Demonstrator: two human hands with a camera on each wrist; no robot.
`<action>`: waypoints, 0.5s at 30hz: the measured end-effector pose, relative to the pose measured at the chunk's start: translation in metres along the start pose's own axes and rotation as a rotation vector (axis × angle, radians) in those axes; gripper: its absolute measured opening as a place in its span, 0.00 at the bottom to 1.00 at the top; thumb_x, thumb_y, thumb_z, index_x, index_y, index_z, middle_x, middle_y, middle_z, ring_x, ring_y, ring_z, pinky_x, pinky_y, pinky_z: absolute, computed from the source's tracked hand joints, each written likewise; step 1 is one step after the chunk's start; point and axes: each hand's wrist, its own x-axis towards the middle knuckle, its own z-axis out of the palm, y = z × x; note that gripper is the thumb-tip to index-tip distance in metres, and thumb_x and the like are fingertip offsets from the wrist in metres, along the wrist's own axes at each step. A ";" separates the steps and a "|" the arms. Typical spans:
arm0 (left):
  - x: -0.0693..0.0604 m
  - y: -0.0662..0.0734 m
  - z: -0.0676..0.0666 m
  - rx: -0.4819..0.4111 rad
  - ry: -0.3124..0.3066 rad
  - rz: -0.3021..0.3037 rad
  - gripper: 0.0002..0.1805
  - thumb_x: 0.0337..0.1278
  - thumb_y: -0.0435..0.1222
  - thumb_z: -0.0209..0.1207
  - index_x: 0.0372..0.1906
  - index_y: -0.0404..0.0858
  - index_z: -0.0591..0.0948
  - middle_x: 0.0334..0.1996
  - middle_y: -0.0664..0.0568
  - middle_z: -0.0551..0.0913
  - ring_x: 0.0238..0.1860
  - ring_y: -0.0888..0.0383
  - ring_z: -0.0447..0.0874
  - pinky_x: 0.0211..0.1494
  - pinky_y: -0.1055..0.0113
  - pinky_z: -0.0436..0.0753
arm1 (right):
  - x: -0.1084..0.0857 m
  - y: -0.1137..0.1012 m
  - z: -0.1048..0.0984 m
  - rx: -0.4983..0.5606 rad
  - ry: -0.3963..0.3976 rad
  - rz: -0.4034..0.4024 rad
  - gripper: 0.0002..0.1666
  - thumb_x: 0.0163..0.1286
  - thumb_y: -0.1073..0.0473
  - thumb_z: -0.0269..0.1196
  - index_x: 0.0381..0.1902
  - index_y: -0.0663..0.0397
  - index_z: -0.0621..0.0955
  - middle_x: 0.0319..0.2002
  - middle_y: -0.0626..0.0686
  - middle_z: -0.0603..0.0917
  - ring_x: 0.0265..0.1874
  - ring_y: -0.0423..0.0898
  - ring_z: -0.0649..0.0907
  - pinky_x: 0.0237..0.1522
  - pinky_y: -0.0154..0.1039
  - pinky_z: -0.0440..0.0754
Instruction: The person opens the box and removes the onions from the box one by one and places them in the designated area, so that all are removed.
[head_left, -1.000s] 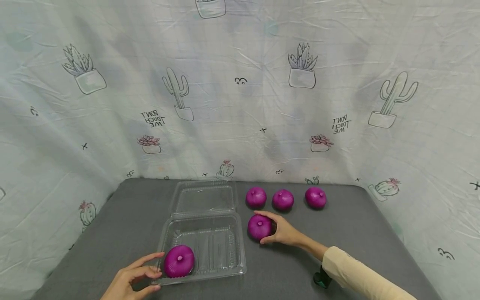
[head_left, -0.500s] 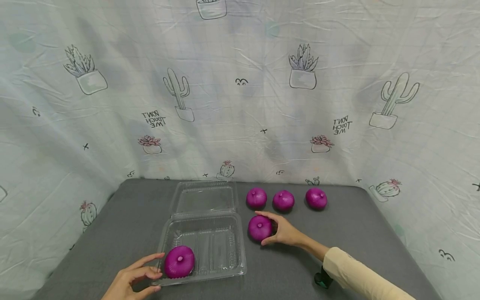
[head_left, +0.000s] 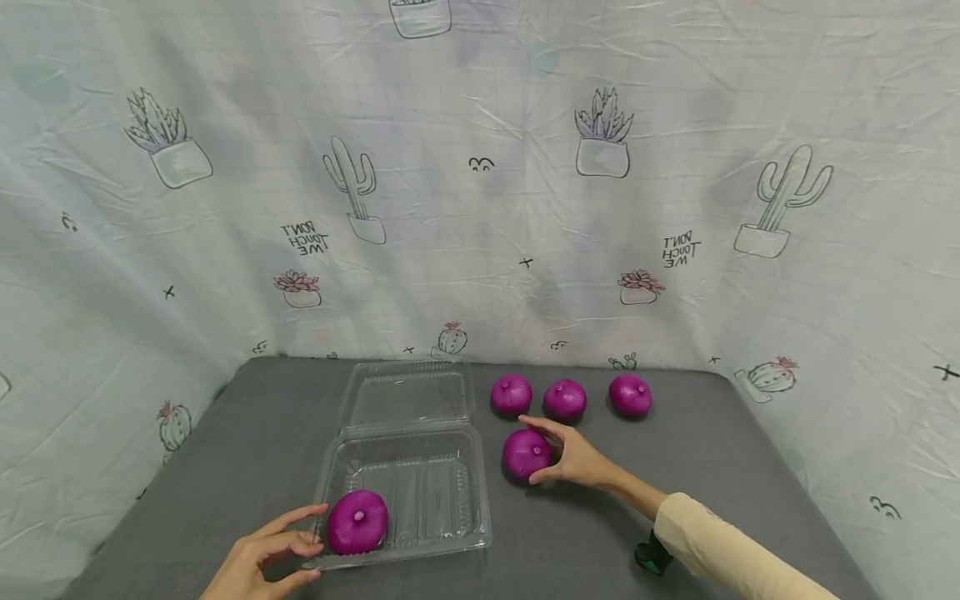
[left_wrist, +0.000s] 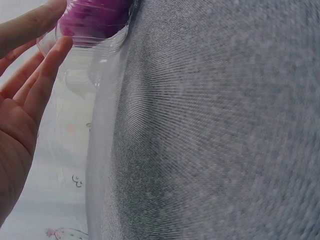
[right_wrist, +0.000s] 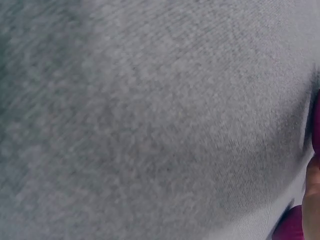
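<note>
In the head view, an open clear plastic clamshell container (head_left: 431, 483) lies on the table with its lid folded back. One purple onion (head_left: 357, 522) sits in its front left corner. My left hand (head_left: 262, 554) holds that corner, thumb at the front and fingers at the left rim; the left wrist view shows the fingertips (left_wrist: 64, 44) against the clear plastic. To the right of the container, my right hand (head_left: 573, 457) grips another purple onion (head_left: 523, 456) from its right side, thumb in front and fingers behind. The right wrist view catches only a finger and parts of onions.
Behind the right hand stand a left onion (head_left: 512, 395), a middle onion (head_left: 565, 401) and a right onion (head_left: 630, 396). Grey cloth covers the table (head_left: 675, 475). A cactus-print curtain (head_left: 480, 208) hangs behind and at both sides.
My right hand has shifted slightly right with its onion, whose stem now tips to the right. The left hand and the container stay where they were.
</note>
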 end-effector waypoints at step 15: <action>0.002 0.004 0.001 0.039 0.012 -0.046 0.18 0.40 0.18 0.68 0.41 0.33 0.83 0.60 0.54 0.74 0.44 0.63 0.82 0.40 0.71 0.85 | -0.016 -0.024 -0.012 -0.074 0.137 -0.033 0.46 0.54 0.65 0.74 0.69 0.55 0.66 0.71 0.56 0.63 0.70 0.54 0.62 0.68 0.55 0.56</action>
